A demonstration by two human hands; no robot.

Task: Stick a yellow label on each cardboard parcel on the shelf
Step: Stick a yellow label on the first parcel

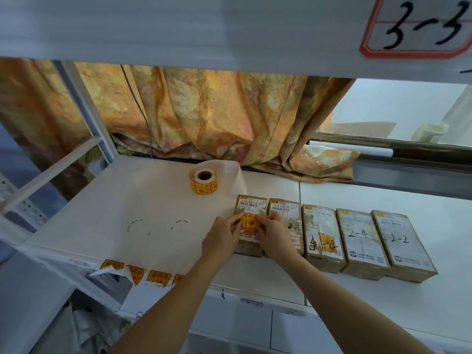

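Note:
Several cardboard parcels lie side by side on the white shelf (143, 215). On top of the leftmost parcel (251, 204) lies a yellow label (249, 222), and both my hands have their fingertips on it. My left hand (222, 237) presses its left edge, my right hand (274, 232) its right edge. The third parcel (322, 236) carries a yellow label too. The two rightmost parcels (362, 241) (402, 245) show only white shipping labels with handwritten numbers. My right hand partly hides the second parcel (284, 209).
A roll of yellow labels (203, 184) stands behind the parcels, with its backing strip curling to the right. A strip of yellow labels (143, 274) hangs over the shelf's front edge. An orange floral curtain (217, 116) hangs behind. An upper shelf (229, 31) bears a "3-3" tag.

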